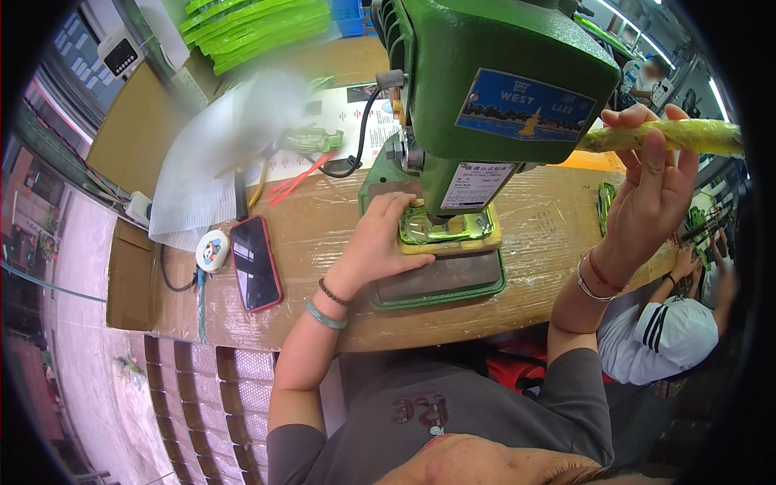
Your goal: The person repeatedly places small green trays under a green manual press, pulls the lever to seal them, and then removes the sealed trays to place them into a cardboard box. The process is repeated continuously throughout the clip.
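Note:
A green bench drill press (440, 89) stands in front of me, its spindle pointing down. Under it a shiny bright-green frame-like part (432, 232) sits in a yellowish block-like holder (462, 246) on the press's base (436, 281). My left hand (378, 245) grips the holder's left end, thumb along the front edge and fingers at the back. The spindle tip comes down close to the green part; whether it touches I cannot tell. My right hand (651, 182) is raised, its fingers closed round the lever handle (707, 137), which is wrapped in yellow-green film.
Left of the press lie a phone (257, 263), a round white gadget (212, 250), red strips (299, 179) and another green part (311, 140). A blurred whitish sheet (202, 174) is behind them. Green pieces (250, 32) are stacked farther back. A co-worker's white sleeve (675, 327) is close at right.

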A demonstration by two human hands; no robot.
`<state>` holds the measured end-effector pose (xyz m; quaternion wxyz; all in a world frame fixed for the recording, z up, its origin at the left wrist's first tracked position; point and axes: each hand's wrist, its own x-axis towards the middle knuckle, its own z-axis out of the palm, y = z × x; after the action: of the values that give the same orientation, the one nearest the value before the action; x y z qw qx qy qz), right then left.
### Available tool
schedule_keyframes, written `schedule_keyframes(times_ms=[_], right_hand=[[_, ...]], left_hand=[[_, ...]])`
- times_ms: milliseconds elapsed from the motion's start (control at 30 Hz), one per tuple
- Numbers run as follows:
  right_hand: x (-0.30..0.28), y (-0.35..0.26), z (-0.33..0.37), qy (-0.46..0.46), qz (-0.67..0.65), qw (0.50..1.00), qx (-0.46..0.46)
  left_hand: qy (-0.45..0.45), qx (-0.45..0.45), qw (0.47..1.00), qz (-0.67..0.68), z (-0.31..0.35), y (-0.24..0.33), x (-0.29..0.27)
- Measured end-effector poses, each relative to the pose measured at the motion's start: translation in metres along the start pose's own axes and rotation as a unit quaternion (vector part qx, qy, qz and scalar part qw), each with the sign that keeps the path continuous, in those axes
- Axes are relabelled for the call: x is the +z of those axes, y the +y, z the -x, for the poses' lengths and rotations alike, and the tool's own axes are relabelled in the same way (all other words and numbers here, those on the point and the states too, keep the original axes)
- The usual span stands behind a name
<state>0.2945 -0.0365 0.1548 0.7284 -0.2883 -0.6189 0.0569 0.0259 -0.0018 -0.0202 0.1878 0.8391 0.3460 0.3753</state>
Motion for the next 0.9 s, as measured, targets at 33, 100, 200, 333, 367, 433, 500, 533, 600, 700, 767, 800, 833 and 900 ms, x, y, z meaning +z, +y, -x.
schedule_keyframes(times_ms=[33, 100, 200, 333, 367, 433, 500, 533, 600, 700, 767, 800, 833, 900], right_hand=[[-0.001, 0.0, 0.001, 0.002, -0.002, 1.0, -0.003], [-0.001, -0.001, 0.004, 0.004, 0.0, 1.0, -0.004], [-0.004, -0.002, 0.009, 0.0, -0.01, 1.0, -0.015], [-0.011, -0.002, 0.016, -0.01, -0.018, 1.0, -0.013], [-0.011, -0.002, 0.017, -0.01, -0.02, 1.0, -0.013], [-0.01, -0.002, 0.017, -0.011, -0.023, 1.0, -0.015], [-0.007, -0.003, 0.017, 0.001, -0.019, 1.0, -0.019], [-0.006, -0.003, 0.017, 0.006, -0.017, 1.0, -0.021], [-0.007, -0.003, 0.02, 0.005, -0.024, 0.999, -0.026], [-0.005, -0.004, 0.023, 0.015, -0.017, 0.999, -0.034], [-0.005, -0.006, 0.027, 0.017, -0.008, 0.999, -0.04], [-0.005, -0.007, 0.031, 0.014, -0.006, 0.999, -0.045], [-0.007, -0.008, 0.035, 0.012, -0.002, 0.999, -0.05], [-0.009, -0.007, 0.062, 0.052, 0.019, 0.996, -0.075]], left_hand=[[-0.002, -0.003, 1.0, 0.001, 0.0, 0.0, 0.0], [-0.004, -0.003, 1.0, 0.001, -0.001, 0.0, 0.0], [0.0, 0.004, 1.0, 0.001, -0.001, -0.001, 0.002], [0.003, 0.005, 1.0, 0.007, -0.004, -0.002, 0.001], [0.003, 0.002, 1.0, 0.01, -0.004, -0.001, 0.001], [0.001, 0.006, 1.0, 0.004, -0.003, -0.003, 0.001], [0.0, 0.006, 1.0, 0.003, -0.003, -0.003, 0.001], [0.001, 0.003, 1.0, 0.006, -0.003, -0.003, 0.002], [-0.002, -0.001, 1.0, 0.01, -0.004, -0.003, 0.002], [-0.005, -0.008, 1.0, 0.01, -0.004, -0.002, 0.001], [-0.005, -0.01, 1.0, 0.007, -0.004, -0.002, 0.001], [-0.006, -0.01, 1.0, 0.009, -0.003, -0.001, 0.001], [-0.006, -0.009, 1.0, 0.011, -0.004, -0.001, 0.001], [-0.008, -0.007, 1.0, 0.015, -0.006, 0.0, 0.003]])
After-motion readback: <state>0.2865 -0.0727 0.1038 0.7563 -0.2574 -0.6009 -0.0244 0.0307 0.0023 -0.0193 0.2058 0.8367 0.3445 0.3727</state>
